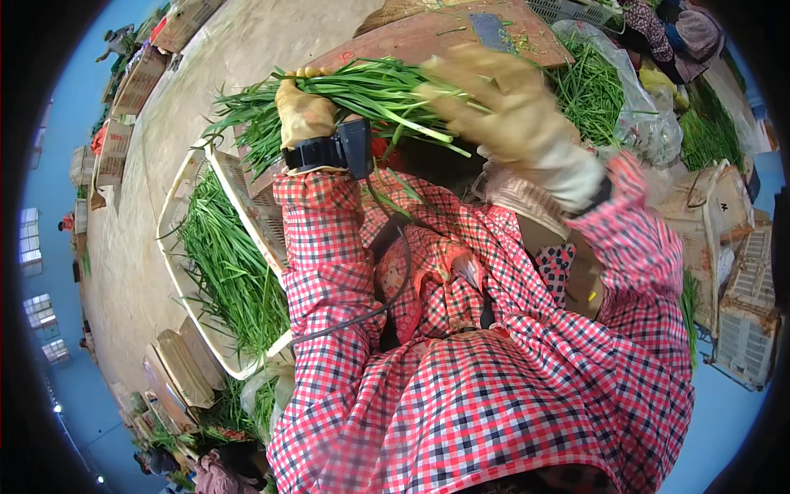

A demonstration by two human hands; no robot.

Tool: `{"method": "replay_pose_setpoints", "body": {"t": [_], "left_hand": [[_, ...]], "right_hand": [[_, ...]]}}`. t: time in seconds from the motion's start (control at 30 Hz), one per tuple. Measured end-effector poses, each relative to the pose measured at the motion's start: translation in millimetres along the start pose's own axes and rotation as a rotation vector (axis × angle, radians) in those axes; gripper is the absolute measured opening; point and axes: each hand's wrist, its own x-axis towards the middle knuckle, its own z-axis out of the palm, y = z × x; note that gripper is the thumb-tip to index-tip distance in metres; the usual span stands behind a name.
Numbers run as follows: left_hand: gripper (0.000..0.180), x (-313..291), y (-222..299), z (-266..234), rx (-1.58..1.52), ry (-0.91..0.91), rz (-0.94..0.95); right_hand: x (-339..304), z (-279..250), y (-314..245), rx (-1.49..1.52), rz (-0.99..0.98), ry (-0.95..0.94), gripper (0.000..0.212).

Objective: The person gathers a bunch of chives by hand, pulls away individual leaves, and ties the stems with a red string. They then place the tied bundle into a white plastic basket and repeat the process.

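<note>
A bunch of garlic chives [374, 92] lies across my gloved left hand [306, 114], which is closed round it near the leafy end. The pale stem ends point right. My gloved right hand [510, 115] is smeared by motion over those stem ends, its fingers stretched out and apart; I cannot make out anything held in it. A black device is strapped to my left wrist, with a cable running down from it. Beyond the bunch is a reddish-brown board [395, 37] with a blue patch and green scraps on it.
Left of my forearm stands a white plastic basket [171, 247] filled with chives. More chives [588, 86] lie in clear plastic at the right. Crates [745, 309] are stacked on the far right, and others line the left wall. Another person [671, 37] sits at the upper right.
</note>
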Motion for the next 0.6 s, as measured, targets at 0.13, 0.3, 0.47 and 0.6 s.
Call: {"method": "replay_pose_setpoints", "body": {"t": [0.13,0.3,0.47,0.6], "left_hand": [[0.022,-4,-4,0,0.095,-0.001,0.005],[0.019,-12,21,-9,-0.068,-0.119,0.145],[0.022,-16,30,-14,-0.175,-0.365,0.070],[0.024,-24,16,-1,-0.123,-0.487,0.075]], "right_hand": [[22,39,-15,-0.085,-0.231,0.019,0.030],[-25,11,17,-0.102,-0.023,-0.274,0.015],[-45,-22,44,0.175,0.793,-0.996,0.034],[-38,-16,27,1.278,0.807,-0.317,0.059]]}}
